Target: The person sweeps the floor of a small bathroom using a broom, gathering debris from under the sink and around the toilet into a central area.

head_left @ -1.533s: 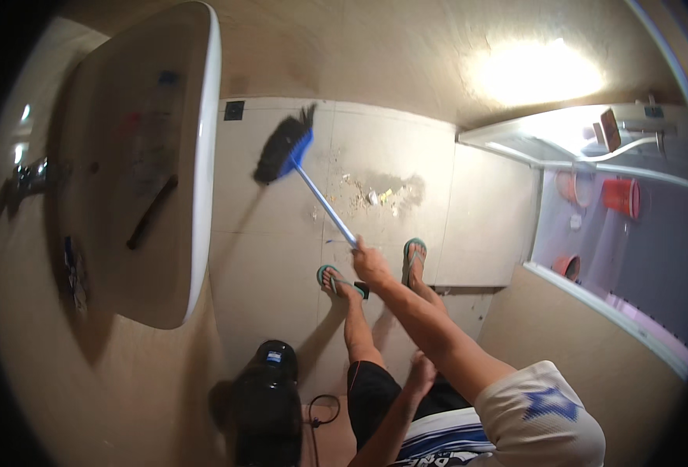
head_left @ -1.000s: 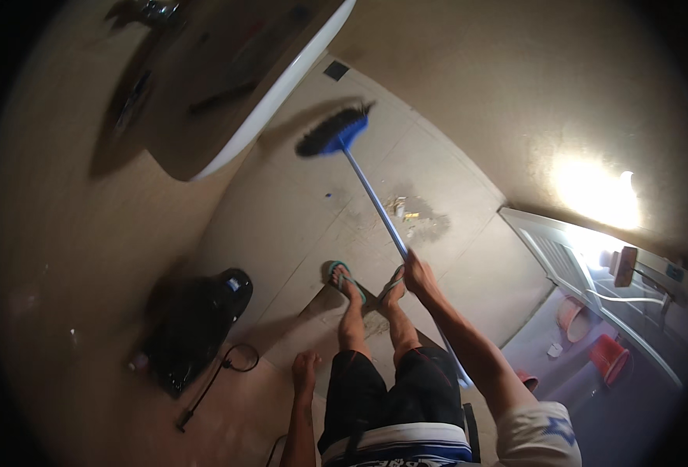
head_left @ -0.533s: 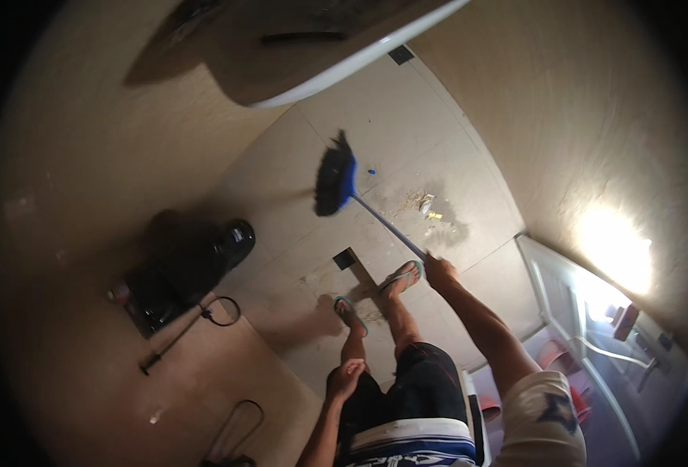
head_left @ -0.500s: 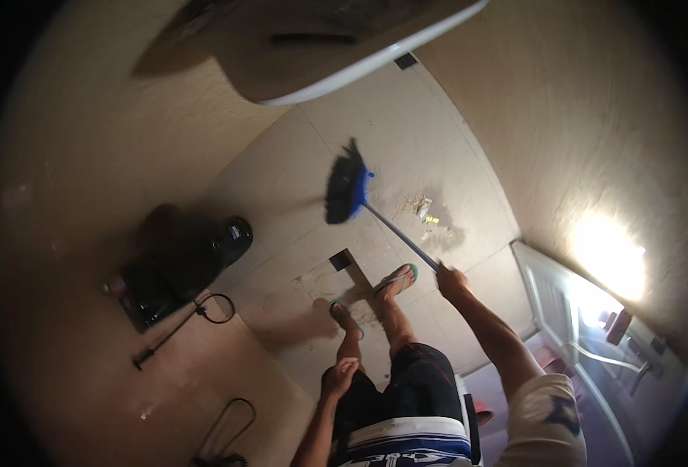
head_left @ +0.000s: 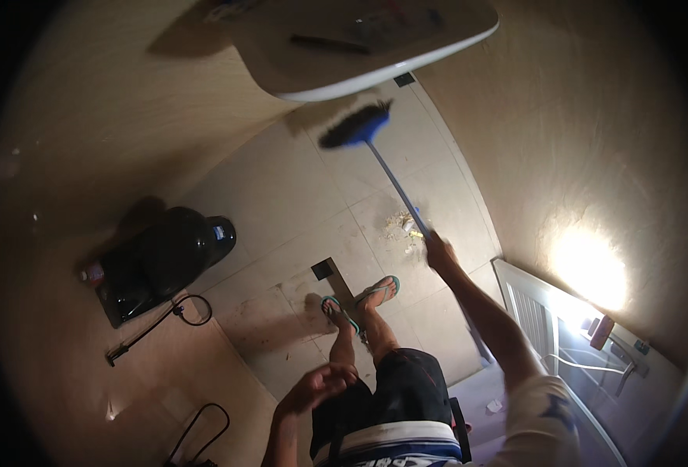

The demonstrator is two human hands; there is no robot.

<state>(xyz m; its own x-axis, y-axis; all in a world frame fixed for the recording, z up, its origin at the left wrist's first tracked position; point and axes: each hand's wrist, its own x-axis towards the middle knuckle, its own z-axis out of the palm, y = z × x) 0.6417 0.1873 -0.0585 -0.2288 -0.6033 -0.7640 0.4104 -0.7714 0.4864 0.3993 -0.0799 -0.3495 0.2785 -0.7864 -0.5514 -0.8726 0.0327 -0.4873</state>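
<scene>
My right hand (head_left: 439, 254) is wrapped round the grey handle of a broom (head_left: 393, 180), arm stretched out ahead. The broom's blue head with dark bristles is above the tiled floor, close to the white sink's edge; whether the bristles touch the tiles I cannot tell. Beside the handle, near my right hand, lies a small heap of debris (head_left: 397, 227) with pale bits and a yellow scrap. In front of my shorts hangs my left hand (head_left: 322, 384), nothing in it, its slightly blurred fingers loosely apart.
A white sink (head_left: 375, 76) juts out at the far side. To the left stands a black toilet (head_left: 176, 261), with a hose (head_left: 145, 336) next to it. A square floor drain (head_left: 323, 269) is by my sandalled feet. On the right are a white door (head_left: 542, 327) and a bright light.
The broom head has moved farther away, toward the sink, and turned so its bristles face the far side. My left hand has shifted slightly left and its fingers have loosened.
</scene>
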